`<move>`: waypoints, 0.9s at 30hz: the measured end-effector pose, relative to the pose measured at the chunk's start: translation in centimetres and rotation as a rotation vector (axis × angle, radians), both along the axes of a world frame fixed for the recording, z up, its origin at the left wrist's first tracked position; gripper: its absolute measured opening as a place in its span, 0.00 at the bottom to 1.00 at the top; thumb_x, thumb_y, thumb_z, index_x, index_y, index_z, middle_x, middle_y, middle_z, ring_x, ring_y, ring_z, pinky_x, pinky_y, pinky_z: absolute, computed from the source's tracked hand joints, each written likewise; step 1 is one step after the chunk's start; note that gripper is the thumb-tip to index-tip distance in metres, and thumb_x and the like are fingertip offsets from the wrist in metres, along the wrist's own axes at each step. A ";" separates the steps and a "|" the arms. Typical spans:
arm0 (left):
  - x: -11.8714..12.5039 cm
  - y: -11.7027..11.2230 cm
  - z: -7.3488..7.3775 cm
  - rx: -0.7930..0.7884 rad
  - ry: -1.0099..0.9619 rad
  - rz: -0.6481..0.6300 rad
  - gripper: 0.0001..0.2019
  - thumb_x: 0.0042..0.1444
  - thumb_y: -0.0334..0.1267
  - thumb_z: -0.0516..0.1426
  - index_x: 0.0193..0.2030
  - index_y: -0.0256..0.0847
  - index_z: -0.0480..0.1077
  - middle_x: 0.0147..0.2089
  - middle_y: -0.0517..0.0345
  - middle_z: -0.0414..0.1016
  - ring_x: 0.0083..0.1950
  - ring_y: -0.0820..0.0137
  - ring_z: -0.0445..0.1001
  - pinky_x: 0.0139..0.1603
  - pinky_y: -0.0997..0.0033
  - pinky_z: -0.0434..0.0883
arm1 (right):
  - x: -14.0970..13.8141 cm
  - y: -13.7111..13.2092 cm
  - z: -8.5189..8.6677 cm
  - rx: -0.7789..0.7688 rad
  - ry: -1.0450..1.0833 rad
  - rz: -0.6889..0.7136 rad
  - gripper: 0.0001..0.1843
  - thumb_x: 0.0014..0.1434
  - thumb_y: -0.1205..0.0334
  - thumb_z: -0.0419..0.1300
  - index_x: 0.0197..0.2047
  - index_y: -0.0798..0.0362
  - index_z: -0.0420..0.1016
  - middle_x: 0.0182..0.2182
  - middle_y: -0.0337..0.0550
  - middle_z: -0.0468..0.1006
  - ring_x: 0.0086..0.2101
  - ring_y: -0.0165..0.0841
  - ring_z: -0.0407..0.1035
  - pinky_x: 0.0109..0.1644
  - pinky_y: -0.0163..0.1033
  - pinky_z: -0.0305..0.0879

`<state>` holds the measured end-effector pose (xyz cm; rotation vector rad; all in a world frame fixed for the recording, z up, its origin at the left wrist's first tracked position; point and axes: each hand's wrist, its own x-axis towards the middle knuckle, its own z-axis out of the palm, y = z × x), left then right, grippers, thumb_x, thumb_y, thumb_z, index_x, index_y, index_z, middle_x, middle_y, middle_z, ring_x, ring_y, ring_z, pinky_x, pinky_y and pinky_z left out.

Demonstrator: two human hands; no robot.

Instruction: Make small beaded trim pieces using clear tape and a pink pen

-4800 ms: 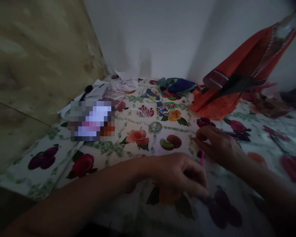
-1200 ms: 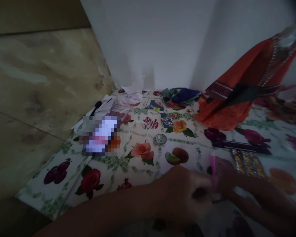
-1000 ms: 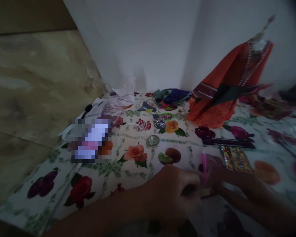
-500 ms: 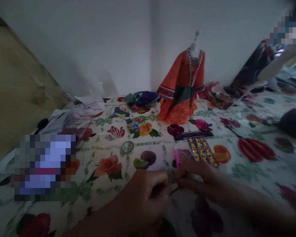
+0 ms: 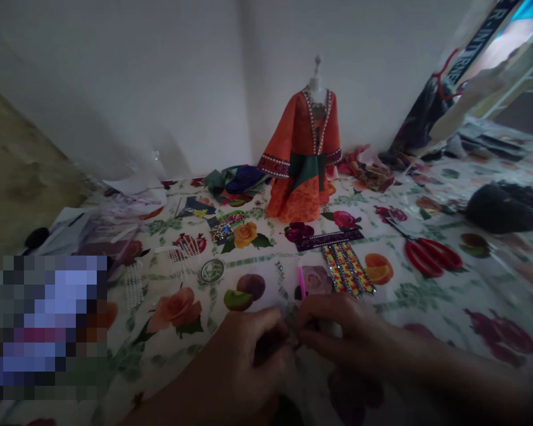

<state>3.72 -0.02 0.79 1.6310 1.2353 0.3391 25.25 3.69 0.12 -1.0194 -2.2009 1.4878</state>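
Observation:
My left hand [image 5: 253, 355] is closed, its thumb and fingertips pinched together just above the tablecloth. Close beside its fingertips, my right hand [image 5: 337, 325] is closed in a pinch too. Whatever lies between the fingers is small, dark and mostly hidden. A thin pink stick [image 5: 301, 281] shows just behind the right fingers; whether the hand touches it I cannot tell. Beyond the right hand lie yellow-and-red trim strips [image 5: 347, 269] edged with shiny stones, below a dark purple beaded strip [image 5: 328, 239].
A small dress form wears an orange and green dress [image 5: 299, 154] at the back. Red-handled scissors [image 5: 433, 254] lie right, near a black bundle [image 5: 506, 207]. On the left are a round tin [image 5: 212, 271], rhinestone sheets [image 5: 134, 284] and a blurred-out screen [image 5: 57, 319]. Fabric scraps [image 5: 235, 180] sit along the wall.
The view has turned slightly right, so everything sits further left. My hands have come closer together, and the yellowish bit seen between them is now hidden.

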 end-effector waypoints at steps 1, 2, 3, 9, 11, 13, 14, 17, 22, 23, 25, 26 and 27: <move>0.1 0.0 0.0 -0.004 -0.012 0.007 0.05 0.60 0.34 0.54 0.33 0.40 0.68 0.29 0.64 0.70 0.30 0.74 0.65 0.29 0.74 0.59 | -0.1 -0.1 0.1 -0.008 0.005 0.001 0.04 0.62 0.66 0.59 0.37 0.52 0.76 0.29 0.35 0.76 0.29 0.26 0.69 0.32 0.29 0.63; 0.2 0.1 0.0 -0.005 -0.018 0.015 0.05 0.60 0.35 0.54 0.33 0.40 0.69 0.29 0.64 0.71 0.30 0.74 0.65 0.30 0.74 0.59 | -0.1 -0.2 0.2 -0.029 0.002 0.004 0.04 0.62 0.66 0.59 0.37 0.52 0.76 0.29 0.35 0.76 0.29 0.26 0.69 0.31 0.29 0.62; 0.3 0.1 0.0 -0.005 -0.021 0.022 0.06 0.60 0.35 0.55 0.32 0.39 0.69 0.29 0.63 0.71 0.30 0.74 0.65 0.29 0.74 0.59 | -0.1 -0.3 0.3 -0.054 -0.006 0.006 0.04 0.62 0.66 0.59 0.37 0.53 0.75 0.28 0.35 0.75 0.28 0.26 0.68 0.30 0.29 0.62; 0.5 0.0 0.0 -0.002 -0.037 0.042 0.06 0.59 0.35 0.55 0.31 0.38 0.70 0.25 0.65 0.66 0.28 0.75 0.61 0.27 0.76 0.56 | 0.0 -0.6 -0.1 -0.014 0.016 0.010 0.05 0.62 0.68 0.58 0.37 0.52 0.75 0.30 0.36 0.76 0.30 0.27 0.69 0.32 0.30 0.63; 0.5 -0.1 0.0 -0.001 -0.075 0.055 0.04 0.57 0.34 0.57 0.32 0.38 0.70 0.27 0.65 0.67 0.29 0.76 0.63 0.28 0.77 0.58 | -0.1 -0.7 -0.2 0.021 0.009 -0.006 0.06 0.64 0.66 0.57 0.35 0.51 0.75 0.30 0.36 0.76 0.30 0.28 0.69 0.32 0.31 0.64; 0.4 -0.1 0.1 -0.007 -0.081 0.057 0.03 0.57 0.34 0.57 0.33 0.37 0.70 0.26 0.66 0.67 0.28 0.77 0.63 0.27 0.77 0.58 | -0.2 -0.8 -0.2 0.045 0.020 -0.010 0.09 0.65 0.63 0.55 0.35 0.49 0.75 0.29 0.37 0.77 0.28 0.29 0.69 0.30 0.32 0.64; 0.4 -0.1 0.1 -0.009 -0.083 0.060 0.03 0.57 0.33 0.57 0.34 0.37 0.71 0.26 0.66 0.66 0.27 0.77 0.63 0.27 0.78 0.58 | -0.2 -0.8 -0.1 0.052 0.026 -0.005 0.10 0.66 0.62 0.54 0.35 0.49 0.75 0.28 0.37 0.77 0.28 0.30 0.70 0.30 0.33 0.65; 0.2 0.2 0.5 -0.005 -0.094 0.060 0.02 0.56 0.31 0.57 0.33 0.37 0.71 0.25 0.66 0.66 0.27 0.77 0.63 0.26 0.78 0.58 | 0.1 -0.6 -0.2 0.104 -0.004 -0.011 0.11 0.66 0.59 0.54 0.34 0.48 0.75 0.30 0.40 0.78 0.30 0.33 0.72 0.31 0.35 0.68; -0.5 0.7 1.0 0.040 -0.119 0.085 0.02 0.54 0.29 0.57 0.33 0.36 0.72 0.26 0.65 0.67 0.27 0.77 0.64 0.28 0.78 0.60 | 1.1 0.5 -0.9 0.136 -0.075 -0.048 0.13 0.67 0.53 0.52 0.35 0.47 0.73 0.33 0.41 0.77 0.34 0.36 0.72 0.36 0.38 0.70; -0.6 0.8 1.0 0.041 -0.120 0.091 0.03 0.55 0.30 0.57 0.33 0.36 0.72 0.26 0.65 0.68 0.28 0.77 0.65 0.28 0.78 0.61 | 1.2 0.6 -1.0 0.129 -0.080 -0.058 0.13 0.67 0.52 0.52 0.35 0.47 0.73 0.32 0.40 0.77 0.34 0.36 0.72 0.36 0.38 0.69; -0.8 0.9 1.1 0.034 -0.121 0.112 0.03 0.56 0.31 0.57 0.34 0.36 0.73 0.27 0.63 0.70 0.29 0.76 0.67 0.29 0.77 0.62 | 1.5 0.9 -0.9 0.125 -0.089 -0.068 0.14 0.67 0.51 0.53 0.34 0.47 0.72 0.30 0.39 0.75 0.32 0.35 0.71 0.34 0.37 0.68; -0.9 0.9 1.1 0.023 -0.125 0.125 0.04 0.56 0.32 0.57 0.34 0.37 0.73 0.28 0.63 0.71 0.29 0.76 0.68 0.29 0.77 0.63 | 1.5 1.0 -0.8 0.127 -0.090 -0.071 0.15 0.67 0.51 0.53 0.33 0.47 0.72 0.29 0.39 0.75 0.31 0.35 0.70 0.33 0.36 0.68; -1.0 1.0 1.2 0.009 -0.132 0.138 0.04 0.56 0.32 0.57 0.34 0.37 0.73 0.27 0.62 0.71 0.28 0.75 0.68 0.28 0.77 0.63 | 1.5 1.0 -0.6 0.137 -0.086 -0.087 0.15 0.67 0.51 0.53 0.32 0.48 0.72 0.28 0.39 0.75 0.30 0.35 0.70 0.31 0.36 0.67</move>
